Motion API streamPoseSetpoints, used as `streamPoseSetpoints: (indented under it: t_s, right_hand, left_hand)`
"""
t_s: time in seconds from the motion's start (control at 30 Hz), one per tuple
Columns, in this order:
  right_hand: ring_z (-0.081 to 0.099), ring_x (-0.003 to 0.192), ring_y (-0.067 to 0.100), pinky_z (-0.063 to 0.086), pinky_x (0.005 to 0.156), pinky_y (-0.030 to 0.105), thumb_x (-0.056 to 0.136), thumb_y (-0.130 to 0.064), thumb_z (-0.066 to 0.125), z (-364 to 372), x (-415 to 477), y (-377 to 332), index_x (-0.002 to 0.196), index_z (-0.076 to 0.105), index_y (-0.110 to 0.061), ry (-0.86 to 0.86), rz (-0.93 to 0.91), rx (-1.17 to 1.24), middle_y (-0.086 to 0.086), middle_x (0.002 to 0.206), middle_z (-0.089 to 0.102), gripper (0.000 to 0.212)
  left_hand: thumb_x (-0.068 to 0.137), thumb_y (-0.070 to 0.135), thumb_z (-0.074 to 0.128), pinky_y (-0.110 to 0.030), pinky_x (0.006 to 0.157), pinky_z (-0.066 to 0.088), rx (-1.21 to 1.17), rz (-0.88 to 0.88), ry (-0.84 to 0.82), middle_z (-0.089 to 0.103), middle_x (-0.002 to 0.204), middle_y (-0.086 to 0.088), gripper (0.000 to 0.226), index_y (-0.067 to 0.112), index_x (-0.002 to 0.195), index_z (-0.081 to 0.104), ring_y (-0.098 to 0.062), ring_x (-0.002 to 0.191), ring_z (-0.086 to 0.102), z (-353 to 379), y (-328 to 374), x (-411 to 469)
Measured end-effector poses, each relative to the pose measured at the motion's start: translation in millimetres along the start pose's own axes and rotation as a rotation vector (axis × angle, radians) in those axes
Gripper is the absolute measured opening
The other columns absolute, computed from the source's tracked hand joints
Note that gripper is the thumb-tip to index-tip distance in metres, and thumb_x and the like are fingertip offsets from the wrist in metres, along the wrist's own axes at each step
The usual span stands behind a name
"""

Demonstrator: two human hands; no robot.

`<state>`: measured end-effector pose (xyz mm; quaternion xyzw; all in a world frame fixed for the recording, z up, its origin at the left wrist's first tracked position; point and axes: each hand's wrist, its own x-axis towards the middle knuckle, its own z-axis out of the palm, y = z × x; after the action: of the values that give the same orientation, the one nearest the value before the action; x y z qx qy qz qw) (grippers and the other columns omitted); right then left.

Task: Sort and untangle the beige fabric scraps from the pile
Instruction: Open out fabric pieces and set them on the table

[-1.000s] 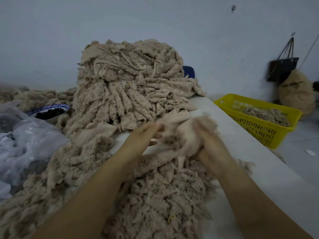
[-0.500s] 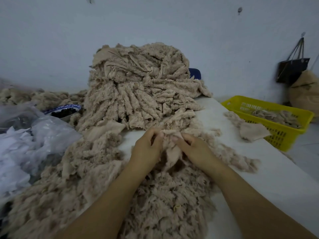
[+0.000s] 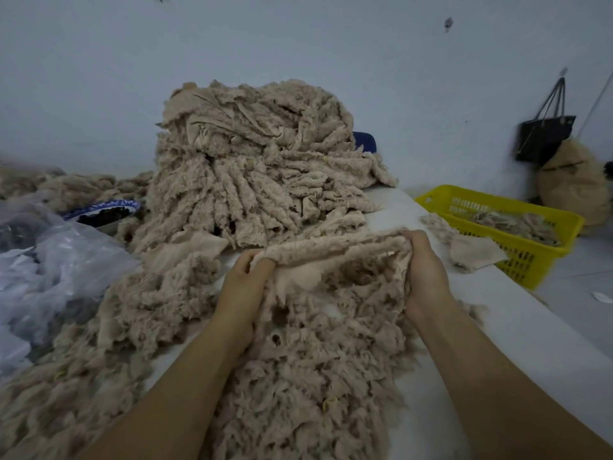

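A tall stack of beige frayed fabric scraps (image 3: 258,167) stands at the back of the white table (image 3: 517,330). A loose tangle of scraps (image 3: 308,360) spreads in front of me. My left hand (image 3: 243,282) grips the left end of a beige scrap strip (image 3: 335,249), and my right hand (image 3: 424,268) grips its right end. The strip is stretched between them just above the tangle. One separate scrap (image 3: 471,249) lies near the table's right edge.
A yellow basket (image 3: 530,260) with some scraps stands right of the table. Clear plastic bags (image 3: 49,270) lie at the left, with a blue-rimmed bowl (image 3: 106,210) behind them. More scraps (image 3: 76,187) are heaped at the far left. A dark bag (image 3: 547,134) hangs on the wall.
My hands were close together on a bunched scrap; they have moved apart and pulled it out into a long strip. A loose scrap landed by the right edge during the earlier frames.
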<state>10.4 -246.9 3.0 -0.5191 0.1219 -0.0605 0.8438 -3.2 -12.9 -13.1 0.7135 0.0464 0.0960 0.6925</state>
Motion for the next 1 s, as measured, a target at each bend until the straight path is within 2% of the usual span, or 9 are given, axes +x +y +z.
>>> streamPoseSetpoints:
  t_s: [0.1,0.13,0.23,0.3,0.43,0.53,0.67,0.87,1.0]
  right_hand:
    - [0.064,0.081,0.04,0.053,0.059,0.04,0.095,-0.051,0.056,8,-6,2,0.076,0.068,-0.001,0.02,-0.057,-0.192,0.032,0.061,0.041,0.055]
    - [0.054,0.044,0.034,0.05,0.051,0.033,0.096,-0.051,0.055,10,-6,7,0.065,0.064,-0.004,0.01,-0.113,-0.27,0.025,0.05,0.045,0.057]
    - [0.046,0.051,0.016,0.033,0.042,0.014,0.099,-0.042,0.053,13,-4,18,0.068,0.05,-0.021,-0.084,-0.353,-0.618,-0.006,0.06,0.049,0.038]
    - [0.052,0.084,0.01,0.037,0.066,0.006,0.095,-0.046,0.054,17,-5,23,0.094,0.051,-0.031,-0.164,-0.459,-0.786,-0.012,0.099,0.047,0.015]
    - [0.03,0.135,-0.005,0.029,0.106,0.019,0.087,-0.061,0.05,27,-17,27,0.139,0.04,-0.046,-0.388,-0.602,-0.9,-0.031,0.142,0.032,0.055]
    - [0.039,0.126,-0.007,0.036,0.097,0.019,0.092,-0.051,0.046,31,-22,35,0.135,0.041,-0.055,-0.592,-0.462,-0.965,-0.025,0.143,0.039,0.044]
    - [0.048,0.069,0.005,0.037,0.061,0.027,0.098,-0.037,0.051,32,-22,37,0.098,0.054,-0.027,-0.541,-0.464,-1.04,-0.001,0.089,0.055,0.011]
    - [0.051,0.061,0.012,0.034,0.053,0.032,0.093,-0.024,0.056,38,-18,37,0.08,0.039,-0.033,-0.334,-0.648,-1.179,-0.003,0.07,0.055,0.024]
    - [0.053,0.067,0.016,0.036,0.052,0.028,0.095,-0.018,0.054,25,-3,28,0.085,0.044,-0.027,-0.099,-0.451,-1.042,-0.005,0.074,0.054,0.016]
  left_hand:
    - [0.097,0.041,0.055,-0.026,0.055,0.053,-0.166,-0.115,-0.133,0.074,0.075,-0.007,0.035,0.018,0.083,0.076,-0.019,0.064,0.071,3,1,-3]
    - [0.096,0.045,0.054,-0.03,0.063,0.056,-0.146,-0.136,-0.152,0.076,0.081,-0.01,0.039,0.02,0.08,0.078,-0.022,0.072,0.073,4,0,-3]
    - [0.085,0.064,0.051,-0.049,0.099,0.051,-0.125,-0.203,-0.175,0.072,0.102,-0.024,0.057,0.015,0.089,0.079,-0.036,0.098,0.07,7,0,-5]
    - [0.078,0.069,0.05,-0.053,0.105,0.046,-0.141,-0.209,-0.183,0.072,0.104,-0.025,0.065,0.012,0.09,0.078,-0.038,0.101,0.069,7,1,-7]
    - [0.09,0.057,0.043,-0.043,0.091,0.052,-0.063,-0.171,-0.133,0.078,0.092,-0.006,0.045,0.033,0.082,0.079,-0.024,0.091,0.073,14,-1,-9]
    - [0.097,0.051,0.038,-0.032,0.073,0.051,0.053,-0.113,-0.195,0.077,0.082,0.005,0.044,0.043,0.078,0.077,-0.01,0.075,0.073,18,-6,-12]
    - [0.098,0.06,0.039,-0.017,0.057,0.047,0.218,-0.012,-0.203,0.073,0.069,0.014,0.052,0.042,0.064,0.074,0.001,0.063,0.067,19,-7,-13]
    - [0.078,0.082,0.046,-0.017,0.058,0.049,0.205,0.132,-0.219,0.049,0.046,-0.016,0.087,-0.002,0.057,0.056,-0.017,0.048,0.055,21,-2,-17]
    - [0.077,0.081,0.052,-0.018,0.047,0.036,0.172,0.277,-0.23,0.037,0.041,0.002,0.074,0.016,0.045,0.036,-0.012,0.04,0.038,25,5,-30]
